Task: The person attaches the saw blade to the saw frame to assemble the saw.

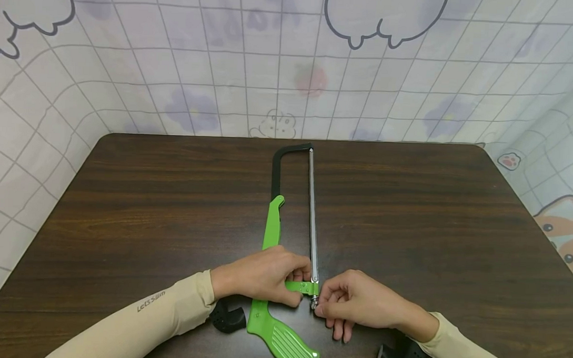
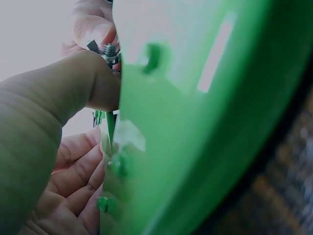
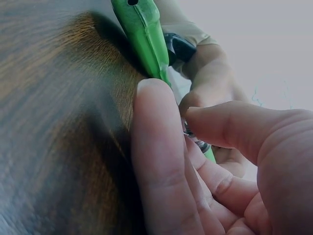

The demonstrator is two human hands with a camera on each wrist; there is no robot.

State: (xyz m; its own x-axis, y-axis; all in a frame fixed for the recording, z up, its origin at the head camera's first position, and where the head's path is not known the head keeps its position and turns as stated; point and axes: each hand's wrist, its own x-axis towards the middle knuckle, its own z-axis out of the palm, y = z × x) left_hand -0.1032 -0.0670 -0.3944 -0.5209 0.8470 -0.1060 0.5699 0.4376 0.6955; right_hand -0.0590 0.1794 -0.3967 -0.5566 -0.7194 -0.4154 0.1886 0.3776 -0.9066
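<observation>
A hacksaw with a green frame and handle [image 1: 285, 339] lies on the table, its black bow [image 1: 276, 173] toward the back and its silver blade bar [image 1: 313, 217] along the right side. My left hand [image 1: 273, 276] grips the green crosspiece [image 1: 302, 287] near the handle, thumb on the near side and fingers on the far side. At the blade's near end, my right hand [image 1: 353, 300] pinches the small metal wing nut [image 1: 314, 302] between thumb and curled fingers. The left wrist view shows the screw's threaded end [image 2: 109, 49] beside the thumb. Fingers mostly hide the nut in the right wrist view.
The dark wooden table [image 1: 148, 211] reaches back to a white tiled-pattern curtain [image 1: 252, 72] with cartoon prints. Black wrist cameras sit under both forearms, the left one [image 1: 228, 318] close to the saw's handle.
</observation>
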